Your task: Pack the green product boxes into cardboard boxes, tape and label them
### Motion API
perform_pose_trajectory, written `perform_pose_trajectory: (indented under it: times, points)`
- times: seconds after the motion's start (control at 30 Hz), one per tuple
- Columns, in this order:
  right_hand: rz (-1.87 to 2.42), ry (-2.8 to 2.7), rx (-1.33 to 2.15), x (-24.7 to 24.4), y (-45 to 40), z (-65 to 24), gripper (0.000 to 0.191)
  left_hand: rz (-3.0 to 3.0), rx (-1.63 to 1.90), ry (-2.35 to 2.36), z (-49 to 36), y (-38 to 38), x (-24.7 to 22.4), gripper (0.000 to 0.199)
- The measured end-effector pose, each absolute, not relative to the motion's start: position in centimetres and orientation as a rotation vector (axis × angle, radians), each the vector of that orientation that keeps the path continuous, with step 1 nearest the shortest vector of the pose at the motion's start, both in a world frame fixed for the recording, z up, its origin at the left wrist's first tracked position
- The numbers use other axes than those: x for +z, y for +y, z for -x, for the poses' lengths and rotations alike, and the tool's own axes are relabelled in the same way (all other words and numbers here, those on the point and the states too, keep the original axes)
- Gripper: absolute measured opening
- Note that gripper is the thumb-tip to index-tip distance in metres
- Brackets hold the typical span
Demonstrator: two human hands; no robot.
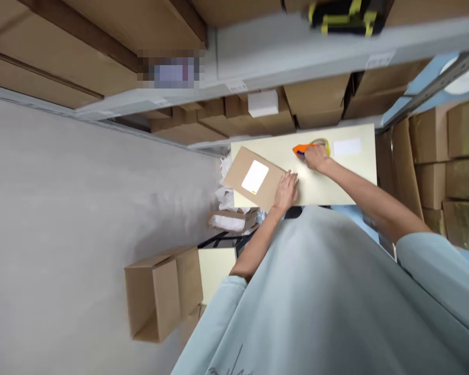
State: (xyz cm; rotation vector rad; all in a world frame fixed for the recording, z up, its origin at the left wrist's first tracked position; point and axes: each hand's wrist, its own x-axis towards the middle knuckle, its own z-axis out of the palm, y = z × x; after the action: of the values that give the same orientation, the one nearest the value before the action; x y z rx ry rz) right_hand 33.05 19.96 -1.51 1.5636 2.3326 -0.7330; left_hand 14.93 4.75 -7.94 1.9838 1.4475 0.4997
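Observation:
A flat brown cardboard box [234, 173] with a white label [255, 176] lies tilted on the left part of the cream table [324, 192]. Over its right edge rests my left hand [286, 190], fingers stretched out. My right hand [316, 157] is closed on an orange tape dispenser [301, 149] near the table's far edge; a yellow-green ring shows just beyond that hand. A white paper [346, 147] lies to the right of it on the table.
Shelves [250, 52] with brown boxes run above and beyond the table. Stacked cartons [428, 135] stand at the right. An open carton [166, 297] is at the lower left, and white packing material [226, 223] lies beside the table's left end.

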Motion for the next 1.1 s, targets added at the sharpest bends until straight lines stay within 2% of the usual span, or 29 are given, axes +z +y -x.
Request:
perform_pose_trajectory:
  times: [0.13, 0.27, 0.47, 0.6, 0.87, 1.0, 1.1]
  points:
    - [-1.717, 2.233, -0.669, 5.7, 20.7, -32.8, 0.058, -1.747, 0.872, 1.579, -14.6, 7.8, -4.1, 0.042]
    - [-1.9, 2.376, -0.61, 11.8, 23.4, -30.3, 0.06, -1.715, 1.286, 1.535, -12.9, 16.2, 2.2, 0.031]
    - [-1.932, 2.644, -0.31, 17.4, 31.5, -25.3, 0.055, -1.619, 1.485, 1.377, -10.6, 28.6, 10.6, 0.022]
    - [-1.922, 2.56, -0.179, 17.9, 35.7, -23.3, 0.053, -1.576, 1.46, 1.336, -9.2, 31.2, 12.1, 0.02]
    - [-1.962, 2.425, -0.233, 14.9, 38.7, -23.1, 0.059, -1.498, 1.411, 1.324, -8.1, 29.4, 11.6, 0.019]
    - [-2.049, 2.592, -0.153, 13.1, 39.0, -23.6, 0.067, -1.401, 1.427, 1.301, -8.2, 28.2, 9.6, 0.013]
    - [-2.2, 2.824, -0.261, 10.4, 36.3, -24.9, 0.075, -1.337, 1.403, 1.307, -8.0, 25.1, 5.8, 0.014]
